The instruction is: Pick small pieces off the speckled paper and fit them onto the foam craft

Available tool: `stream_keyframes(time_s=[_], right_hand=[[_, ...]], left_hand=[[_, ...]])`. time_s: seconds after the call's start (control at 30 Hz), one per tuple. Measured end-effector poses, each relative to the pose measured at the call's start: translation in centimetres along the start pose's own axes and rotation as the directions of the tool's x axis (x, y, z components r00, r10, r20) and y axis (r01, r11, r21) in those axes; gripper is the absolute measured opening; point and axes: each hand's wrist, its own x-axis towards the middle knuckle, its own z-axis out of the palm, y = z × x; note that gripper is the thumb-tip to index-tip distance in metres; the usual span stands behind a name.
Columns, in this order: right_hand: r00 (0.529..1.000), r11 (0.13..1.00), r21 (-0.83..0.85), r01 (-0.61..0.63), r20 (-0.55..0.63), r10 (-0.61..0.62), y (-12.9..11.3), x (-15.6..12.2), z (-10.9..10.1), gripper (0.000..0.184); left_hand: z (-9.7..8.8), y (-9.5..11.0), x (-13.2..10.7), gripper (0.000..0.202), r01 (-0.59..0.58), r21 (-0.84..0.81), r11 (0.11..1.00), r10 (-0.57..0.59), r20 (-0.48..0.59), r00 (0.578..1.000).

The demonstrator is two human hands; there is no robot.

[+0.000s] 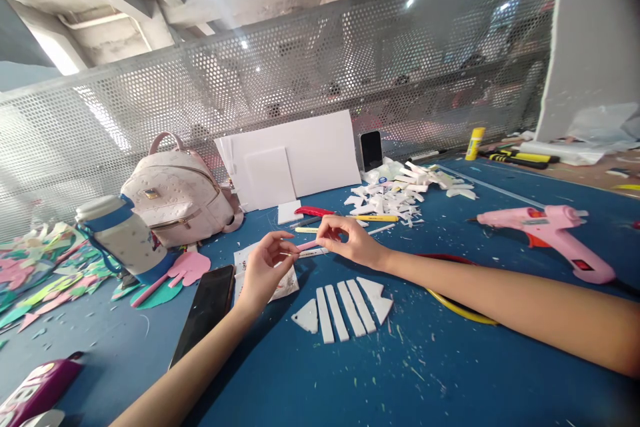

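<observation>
Pink strip (307,245) sits between your hands, beyond the white pieces (345,310). Your left hand (269,265) pinches one end, your right hand (350,240) the other. Use light, even fingertip pressure to avoid creasing; steady both wrists.

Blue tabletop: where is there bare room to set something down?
Apart from small crumbs, two patches look bare: in front of the white strips, and between the purple item and the flat-lying black phone. Crowded: around the left hand and right hand, at the white scrap heap, by the bottle.
</observation>
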Motion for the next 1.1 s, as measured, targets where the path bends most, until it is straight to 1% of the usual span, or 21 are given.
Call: stream_keyframes(time_s=[0.23,0.6,0.87,1.1], right_hand=[[1.0,0.999,-0.033,0.008,0.001,-0.008,0.0,0.1,0.0,0.014],[0.998,0.989,-0.135,0.068,0.02,-0.066,0.3,0.0,0.1,0.013],[0.996,0.984,-0.152,0.094,0.024,-0.091,0.3,-0.1,0.1,0.014],[0.993,0.979,-0.169,0.117,0.041,-0.112,0.4,-0.1,0.2,0.015]], left_hand=[[0.1,0.2,0.0,0.03,-0.005,-0.012,1.0,0.005,-0.014,1.0],[0.2,0.3,0.0,0.03,-0.021,0.01,1.0,0.021,0.0,1.0],[0.3,1.0,-0.3,0.027,-0.09,0.117,0.989,0.089,0.012,0.996],[0.6,1.5,-0.4,0.026,-0.131,0.186,0.974,0.134,-0.004,0.991]])
